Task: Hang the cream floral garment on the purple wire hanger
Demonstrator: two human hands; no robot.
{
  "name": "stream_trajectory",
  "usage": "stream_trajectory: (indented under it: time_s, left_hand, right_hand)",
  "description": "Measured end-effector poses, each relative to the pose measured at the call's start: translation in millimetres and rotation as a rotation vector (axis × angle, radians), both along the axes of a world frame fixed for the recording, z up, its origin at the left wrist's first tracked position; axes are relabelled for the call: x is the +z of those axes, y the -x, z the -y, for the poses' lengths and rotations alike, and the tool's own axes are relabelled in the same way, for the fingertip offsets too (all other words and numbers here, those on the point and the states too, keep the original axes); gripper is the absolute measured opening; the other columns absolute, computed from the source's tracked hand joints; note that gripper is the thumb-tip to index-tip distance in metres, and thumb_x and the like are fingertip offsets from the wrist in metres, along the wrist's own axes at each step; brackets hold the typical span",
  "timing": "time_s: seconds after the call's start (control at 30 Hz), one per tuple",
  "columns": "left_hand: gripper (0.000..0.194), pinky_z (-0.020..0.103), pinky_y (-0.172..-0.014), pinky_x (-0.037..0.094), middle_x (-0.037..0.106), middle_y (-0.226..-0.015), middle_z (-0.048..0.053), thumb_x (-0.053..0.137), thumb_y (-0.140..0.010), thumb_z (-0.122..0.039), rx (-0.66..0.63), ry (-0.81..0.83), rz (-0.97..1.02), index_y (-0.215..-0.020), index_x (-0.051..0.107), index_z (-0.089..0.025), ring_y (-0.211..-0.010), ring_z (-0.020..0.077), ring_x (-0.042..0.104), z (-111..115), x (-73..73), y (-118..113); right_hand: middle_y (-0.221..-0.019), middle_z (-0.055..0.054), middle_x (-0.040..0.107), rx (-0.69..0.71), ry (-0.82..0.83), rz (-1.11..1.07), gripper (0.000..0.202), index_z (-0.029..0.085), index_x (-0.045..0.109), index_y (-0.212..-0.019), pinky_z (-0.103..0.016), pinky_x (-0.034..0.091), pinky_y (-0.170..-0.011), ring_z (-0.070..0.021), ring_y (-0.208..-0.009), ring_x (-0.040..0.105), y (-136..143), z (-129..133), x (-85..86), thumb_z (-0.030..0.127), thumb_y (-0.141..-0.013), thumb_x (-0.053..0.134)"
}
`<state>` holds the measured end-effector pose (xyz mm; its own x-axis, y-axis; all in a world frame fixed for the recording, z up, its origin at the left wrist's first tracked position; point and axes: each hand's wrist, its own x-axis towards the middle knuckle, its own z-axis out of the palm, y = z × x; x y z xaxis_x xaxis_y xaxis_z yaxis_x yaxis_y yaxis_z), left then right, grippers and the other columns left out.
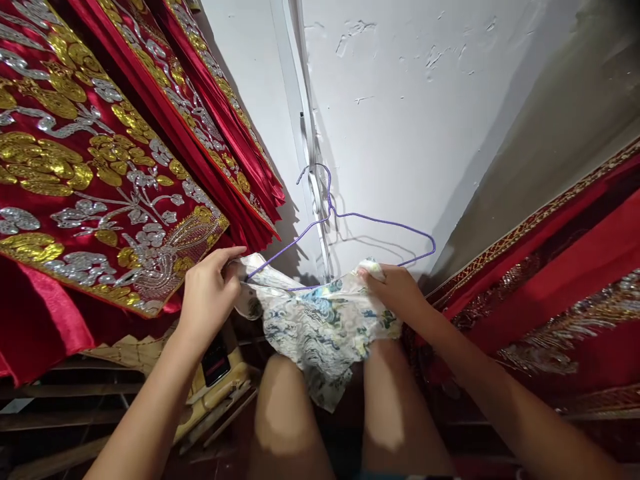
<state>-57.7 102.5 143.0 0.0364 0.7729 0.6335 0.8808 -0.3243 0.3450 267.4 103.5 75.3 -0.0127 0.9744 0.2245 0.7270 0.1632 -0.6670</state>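
A white garment with a blue, grey and yellow floral print (320, 320) hangs between my hands, above my knees. My left hand (213, 283) is closed at its left shoulder, where one end of a purple wire hanger (373, 217) goes into the cloth. With fingers pinched, my right hand (387, 283) grips the garment's right upper edge. The hanger's right end sticks out bare above that hand, outside the cloth. Its hook points up, in front of the wall. My left fingertips are partly hidden by the cloth and the hand itself.
Red cloths with gold and silver embroidery (115, 153) hang at the left. More red trimmed fabric (550, 293) is at the right. A white wall (410, 120) with a vertical strip stands ahead. A dark phone (216, 360) lies on a bamboo seat (220, 397) at lower left.
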Motion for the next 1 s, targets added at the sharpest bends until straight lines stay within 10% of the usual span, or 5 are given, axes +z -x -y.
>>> stream_trajectory:
  time_s: [0.27, 0.5, 0.67, 0.87, 1.0]
  left_hand:
    - [0.024, 0.03, -0.087, 0.059, 0.076, -0.105, 0.004, 0.058, -0.088, -0.016, -0.082, -0.246, 0.256, -0.109, 0.07, -0.019, -0.092, 0.0186, 0.074, 2, 7.9, -20]
    - [0.026, 0.032, -0.089, 0.05, 0.074, -0.109, 0.008, 0.047, -0.099, -0.028, -0.156, -0.108, 0.097, -0.108, 0.069, -0.017, -0.1, 0.022, 0.068, -37, -1.3, -47]
    - [0.035, 0.025, -0.063, 0.038, 0.06, -0.067, -0.001, 0.042, -0.102, -0.039, -0.199, 0.015, 0.051, -0.088, 0.066, -0.019, -0.061, 0.0141, 0.054, -52, -21.5, -40]
    - [0.053, 0.028, -0.053, 0.023, 0.026, -0.052, -0.005, 0.048, -0.098, -0.046, -0.222, -0.054, 0.049, -0.054, 0.039, -0.019, -0.048, 0.0093, 0.028, -48, -23.8, -34]
    - [0.054, 0.028, -0.052, 0.022, 0.027, -0.05, -0.004, 0.05, -0.097, -0.047, -0.226, -0.054, 0.038, -0.051, 0.042, -0.018, -0.046, 0.0092, 0.029, -48, -19.4, -34]
  right_hand:
    - [-0.055, -0.001, 0.052, -0.003, 0.039, 0.119, 0.05, 0.023, 0.036, -0.058, -0.029, 0.027, -0.057, -0.0163, -0.056, 0.045, 25, 6, -3.1, 0.049, -0.098, 0.049]
    - [-0.065, -0.009, 0.068, 0.062, 0.039, 0.156, 0.045, 0.023, 0.049, -0.063, -0.03, 0.035, -0.06, -0.0224, -0.063, 0.061, 42, 22, -6.9, 0.048, -0.101, 0.046]
    - [-0.062, -0.002, 0.064, 0.081, -0.101, 0.046, 0.026, 0.022, 0.069, -0.106, -0.03, 0.04, -0.06, -0.0227, -0.06, 0.062, 20, 33, -3.4, 0.039, -0.096, 0.053]
    - [-0.077, 0.001, 0.064, 0.284, -0.355, -0.066, 0.074, 0.021, 0.046, -0.149, -0.027, 0.043, -0.06, -0.0167, -0.062, 0.058, -27, 50, 7.5, 0.032, -0.08, 0.069]
    - [-0.088, -0.005, 0.072, 0.045, -0.172, -0.036, 0.086, 0.02, 0.035, -0.159, -0.027, 0.046, -0.061, -0.0193, -0.066, 0.064, -54, 35, 21.5, 0.031, -0.081, 0.069]
